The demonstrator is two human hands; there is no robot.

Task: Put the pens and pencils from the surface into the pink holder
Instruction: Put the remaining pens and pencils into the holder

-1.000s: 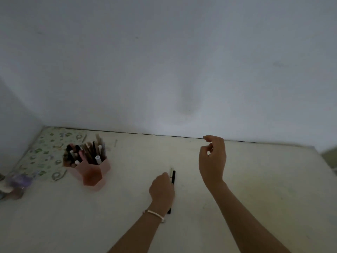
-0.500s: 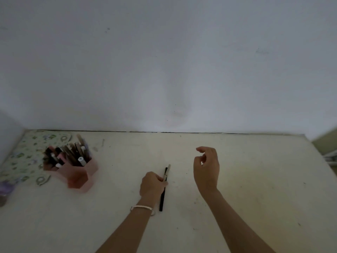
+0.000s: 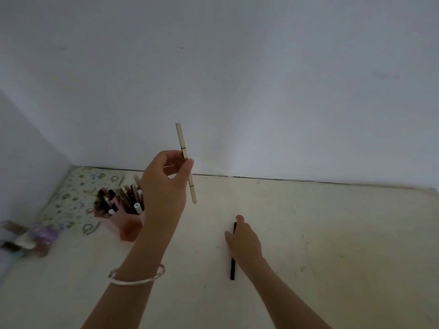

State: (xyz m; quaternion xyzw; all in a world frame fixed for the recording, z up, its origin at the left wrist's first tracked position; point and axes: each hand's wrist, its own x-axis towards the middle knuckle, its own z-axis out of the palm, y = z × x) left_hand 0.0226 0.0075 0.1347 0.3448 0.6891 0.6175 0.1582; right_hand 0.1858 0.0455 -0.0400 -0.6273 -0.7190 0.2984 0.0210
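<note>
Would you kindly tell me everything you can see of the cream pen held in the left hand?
The cream pen is a slim, pale stick, seemingly plastic, with thin dark bands across it. It stands nearly upright in the air, top leaning slightly left, pinched mid-length by the left hand, right of the pink holder.

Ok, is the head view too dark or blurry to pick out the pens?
Head view: dim and flat, no glare; beige pen in the left hand is sharp against the wall; black pen reads clearly; holder contents are smeared; clutter at the left edge is blurred.
</note>
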